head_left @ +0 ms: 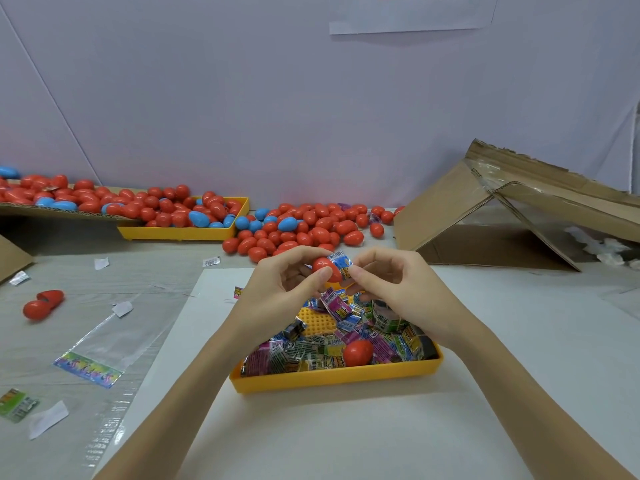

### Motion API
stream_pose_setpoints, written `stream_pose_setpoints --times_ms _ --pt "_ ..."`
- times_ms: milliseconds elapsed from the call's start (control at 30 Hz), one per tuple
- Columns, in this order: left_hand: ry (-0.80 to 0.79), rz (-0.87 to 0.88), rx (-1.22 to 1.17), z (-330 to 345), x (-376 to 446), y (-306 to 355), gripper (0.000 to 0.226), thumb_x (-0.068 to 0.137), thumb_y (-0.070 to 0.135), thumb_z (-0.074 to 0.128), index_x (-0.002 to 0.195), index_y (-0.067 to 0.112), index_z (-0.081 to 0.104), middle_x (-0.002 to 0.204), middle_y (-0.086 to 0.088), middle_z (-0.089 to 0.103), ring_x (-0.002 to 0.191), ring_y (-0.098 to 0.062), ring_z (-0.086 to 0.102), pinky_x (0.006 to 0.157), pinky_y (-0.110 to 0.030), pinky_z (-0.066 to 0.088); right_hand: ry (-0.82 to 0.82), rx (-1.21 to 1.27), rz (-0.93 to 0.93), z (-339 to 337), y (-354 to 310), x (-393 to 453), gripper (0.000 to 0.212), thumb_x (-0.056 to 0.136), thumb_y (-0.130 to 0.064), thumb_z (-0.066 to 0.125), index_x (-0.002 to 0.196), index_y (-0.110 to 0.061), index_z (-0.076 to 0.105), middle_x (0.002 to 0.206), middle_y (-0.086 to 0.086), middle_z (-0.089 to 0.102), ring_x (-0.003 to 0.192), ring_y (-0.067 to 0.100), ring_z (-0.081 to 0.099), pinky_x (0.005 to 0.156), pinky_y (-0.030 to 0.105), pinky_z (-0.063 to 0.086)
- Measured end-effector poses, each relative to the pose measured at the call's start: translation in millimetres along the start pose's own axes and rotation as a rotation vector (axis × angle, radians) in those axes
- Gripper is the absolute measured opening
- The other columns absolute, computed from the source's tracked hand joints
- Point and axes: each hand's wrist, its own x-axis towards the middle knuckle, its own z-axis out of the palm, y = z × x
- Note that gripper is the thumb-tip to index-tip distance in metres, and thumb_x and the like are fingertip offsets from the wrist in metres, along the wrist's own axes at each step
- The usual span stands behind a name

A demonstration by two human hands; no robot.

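Because the packet [340, 263] must go inside, my left hand [284, 282] fingers grip the red egg half [325, 268] steady while my right hand [391, 282] pinches it above the yellow tray [332, 375].

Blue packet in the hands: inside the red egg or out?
Mostly out. The blue packet sticks out of the red egg gripped by the left hand; the right hand pinches its end.

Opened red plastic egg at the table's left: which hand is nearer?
Left. The left hand sits right of the opened red plastic egg, not touching; the right hand is farther right.
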Motion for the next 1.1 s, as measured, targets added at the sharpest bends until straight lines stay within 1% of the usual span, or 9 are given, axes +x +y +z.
stream_pose_setpoints --times_ms 100,267,467,600,667,800,900,967,1100 --pt "0.019 0.002 -0.019 0 0 -1 0.031 0.091 0.031 0.067 0.12 0.022 0.071 0.092 0.002 0.076 0.082 -0.012 0.073 0.075 -0.021 0.058 -0.024 0.015 0.006 0 -3 -2 0.013 0.1 -0.024 0.067 0.106 -0.015 0.074 0.095 -0.004 0.08 0.088 0.007 0.076 0.067 0.016 0.057" --pt "0.023 0.008 -0.035 1 0 -2 0.024 0.094 0.024 0.068 0.117 0.024 0.071 0.09 0.008 0.076 0.081 -0.013 0.074 0.076 -0.022 0.059 0.005 0.008 -0.02 0 -4 -3 0.011 0.095 -0.028 0.073 0.101 -0.02 0.078 0.091 -0.002 0.08 0.087 0.013 0.076 0.075 0.021 0.06" --pt "0.044 0.014 -0.039 3 0 -3 0.021 0.096 0.015 0.068 0.117 0.02 0.072 0.084 0.011 0.075 0.078 -0.01 0.073 0.075 -0.02 0.058 0.075 0.018 -0.028 2 -6 -4 0.009 0.093 -0.029 0.076 0.095 -0.022 0.081 0.085 -0.005 0.079 0.08 0.006 0.075 0.06 0.01 0.052" --pt "0.059 0.037 -0.044 2 0 -1 0.023 0.097 0.012 0.068 0.116 0.025 0.07 0.089 0.006 0.076 0.081 -0.013 0.074 0.078 -0.021 0.059 0.111 0.189 0.114 1 -6 -5 0.012 0.091 -0.039 0.076 0.097 -0.03 0.081 0.091 -0.001 0.081 0.088 0.011 0.078 0.063 0.029 0.052" --pt "0.055 0.055 -0.04 2 -1 1 0.024 0.096 0.013 0.068 0.117 0.026 0.07 0.094 0.004 0.076 0.084 -0.014 0.074 0.08 -0.022 0.059 0.08 0.301 0.167 1 -5 -4 0.018 0.087 -0.04 0.077 0.098 -0.027 0.081 0.096 0.004 0.081 0.094 0.019 0.078 0.067 0.033 0.058" --pt "0.047 0.086 -0.041 4 -2 2 0.029 0.093 0.02 0.068 0.122 0.021 0.068 0.097 0.004 0.075 0.089 -0.014 0.075 0.082 -0.023 0.06 0.068 0.494 0.188 7 -5 -3 0.025 0.077 -0.033 0.084 0.092 -0.013 0.081 0.096 0.016 0.08 0.095 0.027 0.078 0.06 0.019 0.059" --pt "0.055 0.107 -0.012 4 -2 2 0.031 0.093 0.021 0.068 0.124 0.019 0.068 0.102 -0.003 0.073 0.09 -0.015 0.075 0.083 -0.027 0.061 0.114 0.503 0.13 11 -2 -1 0.038 0.073 -0.022 0.088 0.102 -0.002 0.074 0.096 0.018 0.079 0.092 0.031 0.078 0.073 0.026 0.063" --pt "0.051 0.119 0.009 4 -2 1 0.031 0.094 0.02 0.068 0.124 0.02 0.067 0.104 -0.003 0.073 0.092 -0.016 0.074 0.085 -0.028 0.061 0.145 0.487 0.122 13 -2 0 0.049 0.072 -0.019 0.088 0.112 -0.002 0.068 0.097 0.016 0.079 0.091 0.032 0.078 0.074 0.029 0.063" --pt "0.049 0.173 0.071 4 -2 0 0.031 0.094 0.02 0.069 0.124 0.026 0.066 0.109 -0.001 0.071 0.097 -0.018 0.073 0.086 -0.03 0.061 0.094 0.436 0.117 12 -2 -1 0.034 0.08 -0.017 0.085 0.112 -0.008 0.076 0.1 0.013 0.08 0.094 0.031 0.078 0.079 0.029 0.063"
